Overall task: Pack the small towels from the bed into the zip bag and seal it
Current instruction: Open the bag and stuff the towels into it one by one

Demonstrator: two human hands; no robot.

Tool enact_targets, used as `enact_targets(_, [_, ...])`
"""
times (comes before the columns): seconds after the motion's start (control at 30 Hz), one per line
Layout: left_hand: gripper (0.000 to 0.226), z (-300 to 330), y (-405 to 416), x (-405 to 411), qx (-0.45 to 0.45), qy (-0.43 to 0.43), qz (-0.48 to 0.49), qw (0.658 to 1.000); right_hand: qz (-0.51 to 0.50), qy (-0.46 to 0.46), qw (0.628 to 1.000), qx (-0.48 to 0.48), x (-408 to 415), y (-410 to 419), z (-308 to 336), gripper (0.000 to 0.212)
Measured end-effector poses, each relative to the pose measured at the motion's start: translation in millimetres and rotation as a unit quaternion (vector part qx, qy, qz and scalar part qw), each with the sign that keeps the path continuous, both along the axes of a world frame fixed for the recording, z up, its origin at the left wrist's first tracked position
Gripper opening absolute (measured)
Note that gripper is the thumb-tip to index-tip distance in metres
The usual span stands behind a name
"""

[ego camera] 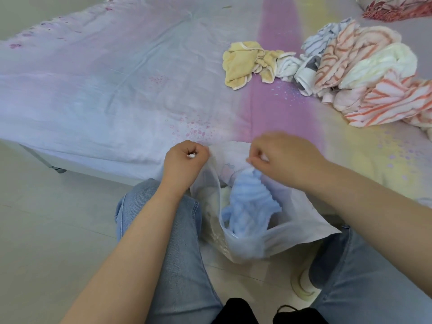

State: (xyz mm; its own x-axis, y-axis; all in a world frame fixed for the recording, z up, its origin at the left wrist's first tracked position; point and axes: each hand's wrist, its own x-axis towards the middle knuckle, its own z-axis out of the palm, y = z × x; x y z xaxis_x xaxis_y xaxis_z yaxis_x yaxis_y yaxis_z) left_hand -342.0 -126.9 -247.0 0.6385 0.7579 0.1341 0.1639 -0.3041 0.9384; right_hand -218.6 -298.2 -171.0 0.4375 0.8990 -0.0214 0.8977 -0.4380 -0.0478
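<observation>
Blue towel (247, 202) already sits in the translucent zip bag (299, 220) between your knees, its mouth pinched by your left hand (185, 157) and right hand (278, 155), while yellow, white and striped towels (327, 73) wait on the bed (93, 90), seal undone.

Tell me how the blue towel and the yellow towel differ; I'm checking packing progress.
The fluffy light-blue towel sits inside the translucent plastic zip bag, while the pale yellow towel with white trim lies crumpled on the bed sheet. The blue one is close to both hands, left hand and right hand, which grip the bag's mouth; the yellow one is untouched, lying farther off beside the striped towels. Both are small, soft and bunched.
</observation>
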Motion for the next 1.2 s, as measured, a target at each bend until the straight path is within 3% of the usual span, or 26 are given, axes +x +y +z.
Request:
enact_targets(0.03, [0.025, 0, 1, 0, 0.014, 0.008, -0.001, 1.000, -0.011, -0.033, 0.999, 0.019, 7, 1, -2, 0.035])
enact_targets(0.1, [0.026, -1, 2, -2, 0.041, 0.022, -0.006, 0.999, -0.061, -0.020, 0.994, -0.090, 17, 2, -10, 0.059])
enact_targets(0.2, [0.015, -6, 4, -7, 0.189, 0.043, -0.018, 0.981, -0.090, 0.002, 0.982, -0.163, 31, -1, -32, 0.040])
enact_targets(0.23, [0.015, -7, 5, -10, 0.268, 0.051, -0.025, 0.962, -0.101, 0.006, 0.986, -0.135, 38, -2, -38, 0.034])
enact_targets(0.3, [0.038, -10, 6, -15, 0.400, 0.058, -0.050, 0.914, -0.128, 0.017, 0.988, -0.089, 50, -5, -45, 0.024])
enact_targets(0.4, [0.055, -11, -2, -19, 0.534, 0.068, -0.123, 0.833, -0.128, 0.018, 0.989, -0.069, 56, -6, -52, 0.020])
enact_targets(0.5, [0.050, -20, -5, -24, 0.608, 0.073, -0.193, 0.767, -0.130, 0.044, 0.989, -0.060, 66, -4, -60, 0.020])
enact_targets(0.6, [0.054, -25, -4, -32, 0.635, 0.083, -0.208, 0.740, -0.142, 0.077, 0.986, -0.041, 72, -3, -64, 0.020])
enact_targets(0.73, [0.048, -30, -7, -41, 0.644, 0.074, -0.193, 0.737, -0.157, 0.107, 0.982, -0.022, 72, -3, -65, 0.022])
enact_targets(0.83, [0.034, -30, -7, -46, 0.632, 0.023, -0.180, 0.753, -0.162, 0.130, 0.978, -0.014, 73, -6, -63, 0.025])
enact_targets(0.97, [0.025, -28, -7, -49, 0.609, -0.079, -0.160, 0.773, -0.142, 0.113, 0.980, -0.083, 73, -8, -45, 0.027])
enact_targets(1.1, [0.017, -20, -14, -46, 0.536, -0.176, -0.132, 0.815, -0.109, 0.110, 0.981, -0.120, 73, -2, -2, 0.005])
enact_targets(1.2, [0.018, -17, -18, -41, 0.523, -0.205, -0.117, 0.819, -0.079, 0.106, 0.974, -0.183, 69, 2, 23, 0.015])
